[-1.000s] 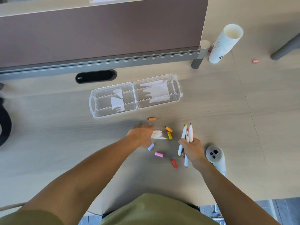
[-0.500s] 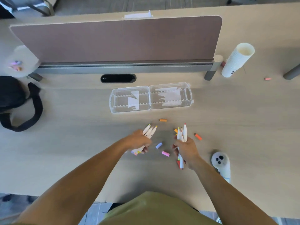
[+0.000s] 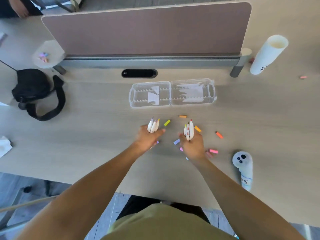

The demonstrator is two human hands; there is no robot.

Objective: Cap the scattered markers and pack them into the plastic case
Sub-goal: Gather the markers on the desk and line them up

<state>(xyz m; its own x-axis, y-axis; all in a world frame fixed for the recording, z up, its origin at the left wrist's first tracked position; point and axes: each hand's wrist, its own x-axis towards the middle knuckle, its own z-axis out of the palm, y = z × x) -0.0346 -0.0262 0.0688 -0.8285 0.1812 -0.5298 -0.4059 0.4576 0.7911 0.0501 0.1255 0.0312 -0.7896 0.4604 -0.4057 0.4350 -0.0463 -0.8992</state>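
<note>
Head view: uncapped markers (image 3: pixel 153 126) are gripped in left hand (image 3: pixel 147 138), more in right hand (image 3: pixel 193 146), below case (image 3: pixel 172 94). Gathering stage, probably; caps (image 3: pixel 167 122) need fitting next.

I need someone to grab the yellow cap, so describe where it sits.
Start at the clear plastic case lying open mid-table. Toward the person, beside the left hand and its markers, lies the yellow cap, the only yellow-green one; its neighbours are orange or purple.
</note>
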